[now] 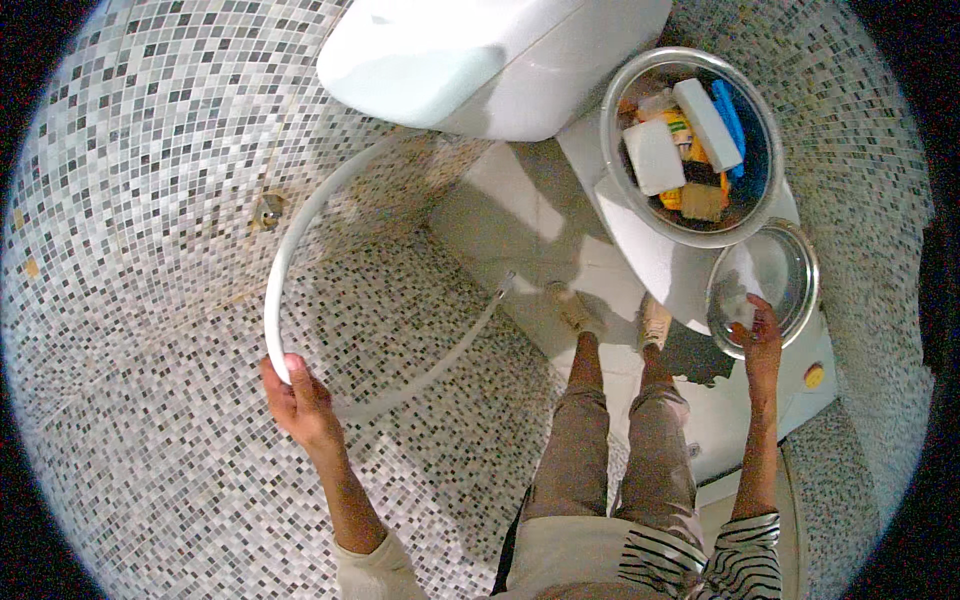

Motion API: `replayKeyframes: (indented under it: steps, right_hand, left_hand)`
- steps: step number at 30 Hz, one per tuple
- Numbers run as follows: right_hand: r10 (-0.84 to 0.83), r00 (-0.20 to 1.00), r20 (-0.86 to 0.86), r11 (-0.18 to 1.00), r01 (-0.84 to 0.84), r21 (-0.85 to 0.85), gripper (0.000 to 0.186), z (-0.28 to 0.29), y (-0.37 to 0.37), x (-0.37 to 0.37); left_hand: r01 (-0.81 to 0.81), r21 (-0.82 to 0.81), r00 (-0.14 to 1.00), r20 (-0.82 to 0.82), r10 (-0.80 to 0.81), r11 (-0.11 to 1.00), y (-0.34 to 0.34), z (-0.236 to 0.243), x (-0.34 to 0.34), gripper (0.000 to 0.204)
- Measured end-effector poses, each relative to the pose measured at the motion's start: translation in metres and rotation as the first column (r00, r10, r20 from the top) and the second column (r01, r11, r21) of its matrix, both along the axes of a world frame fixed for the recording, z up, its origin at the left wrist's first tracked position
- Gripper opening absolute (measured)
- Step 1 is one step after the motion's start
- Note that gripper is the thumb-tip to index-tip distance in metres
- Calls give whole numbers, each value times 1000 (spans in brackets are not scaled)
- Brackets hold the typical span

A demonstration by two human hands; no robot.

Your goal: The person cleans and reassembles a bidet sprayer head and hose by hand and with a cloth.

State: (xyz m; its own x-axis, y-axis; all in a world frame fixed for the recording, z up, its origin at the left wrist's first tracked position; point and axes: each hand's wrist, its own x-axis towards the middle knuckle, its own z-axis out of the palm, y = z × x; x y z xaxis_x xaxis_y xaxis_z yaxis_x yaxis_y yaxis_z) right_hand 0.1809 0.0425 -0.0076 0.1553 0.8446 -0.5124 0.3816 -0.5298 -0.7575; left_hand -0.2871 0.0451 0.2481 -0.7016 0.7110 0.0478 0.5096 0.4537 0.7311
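Mosaic-tiled walls (180, 200), white, grey and dark, surround me; pale floor (500, 255) below. White washbasin (450, 60) at the far side, ahead of me. White hose (278, 285): arcs from beneath the washbasin along the left wall to my left hand (303, 400), then runs on from it, its metal-tipped end lying toward the middle of the view. Large metal basin (690, 237), ahead and to my right, upright over a white surface (640, 235). Smaller metal bowl (782, 270) just nearer to me.

Hands: left closed around the hose. Right hand (758, 328) at the bowl's near rim, digits over its inside; I cannot tell whether they are clamped on it.

Basin contents: two white blocks (654, 158), a blue item (730, 115), a brown block (702, 202). Smallest noted: metal wall fitting (268, 211), left; round yellow piece (814, 375), right.
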Motion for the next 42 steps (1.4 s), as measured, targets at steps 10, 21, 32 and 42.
replayKeyframes:
  steps: [10, 21, 32, 42]
  right_hand:
    - [133, 939, 317, 990, -142, 6, 47, -34, 11, 9]
    - [232, 862, 451, 962, -272, 24, 56, -65, 16, 29]
    - [349, 690, 634, 889, -457, 8, 50, -94, 11, 52]
    - [295, 859, 419, 938, -343, 42, 58, -90, 16, 41]
  left_hand:
    - [-213, 56, 508, 859, 61, 975, -9, 13, -21, 34]
    - [-463, 109, 49, 994, -97, 880, -55, 6, -27, 35]
    - [-590, 68, -126, 976, -176, 805, -78, -3, -18, 36]
    - [-574, 55, -150, 974, -171, 817, -79, 2, -23, 35]
